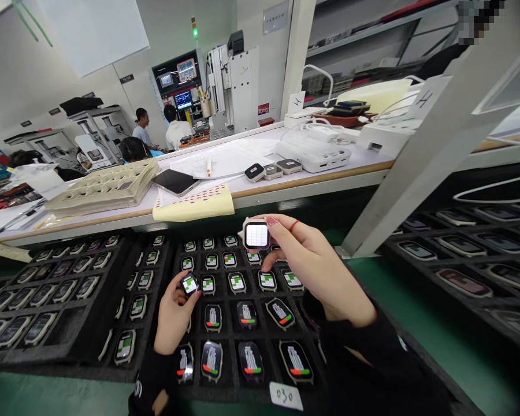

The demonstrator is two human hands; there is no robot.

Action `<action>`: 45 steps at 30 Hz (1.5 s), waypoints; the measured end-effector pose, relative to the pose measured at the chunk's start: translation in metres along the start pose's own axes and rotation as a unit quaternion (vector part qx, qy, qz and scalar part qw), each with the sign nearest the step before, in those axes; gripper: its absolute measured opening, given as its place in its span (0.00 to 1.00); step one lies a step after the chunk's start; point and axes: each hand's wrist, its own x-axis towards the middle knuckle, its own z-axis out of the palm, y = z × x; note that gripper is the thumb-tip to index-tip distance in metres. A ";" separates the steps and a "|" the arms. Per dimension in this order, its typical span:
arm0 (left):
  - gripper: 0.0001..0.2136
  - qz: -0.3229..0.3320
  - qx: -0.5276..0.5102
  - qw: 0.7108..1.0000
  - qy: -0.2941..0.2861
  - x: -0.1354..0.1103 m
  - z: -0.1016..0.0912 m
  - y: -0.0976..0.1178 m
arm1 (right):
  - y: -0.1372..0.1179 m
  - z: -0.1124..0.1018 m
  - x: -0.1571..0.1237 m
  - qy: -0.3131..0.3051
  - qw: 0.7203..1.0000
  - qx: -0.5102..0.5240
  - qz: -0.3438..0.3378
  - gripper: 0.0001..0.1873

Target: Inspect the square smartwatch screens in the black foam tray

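Note:
My right hand (305,254) pinches a smartwatch body (256,234) by its right edge and holds it above the tray, its screen showing a white grid. Lower and to the left, my left hand (175,309) grips a second smartwatch body (190,283) between thumb and fingers, with green and white blocks on its screen. Below both hands lies a black foam tray (229,323) whose compartments hold several strapless watches. Front rows there show text with red and green bars, like this watch (295,362); farther rows show green and white blocks.
More watch trays stand at the left (75,318) and right (420,306). A label marked 030 (286,396) sits at the near tray edge. On the shelf behind are a phone (175,181), a beige moulded tray (104,188), a white charging box (314,153) and three small watches. A slanted metal post (416,150) rises at right.

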 end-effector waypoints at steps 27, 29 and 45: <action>0.31 0.000 -0.008 1.000 0.018 0.000 0.001 0.005 | -0.001 0.001 0.000 -0.070 0.997 -0.006 0.022 0.22; 0.31 -0.002 -0.006 1.000 0.017 -0.001 0.001 0.005 | 0.001 0.000 0.001 -0.068 0.997 -0.019 0.018 0.22; 0.31 -0.009 -0.006 1.000 0.010 0.000 0.001 0.002 | 0.003 -0.002 0.004 -0.068 0.997 0.014 0.016 0.26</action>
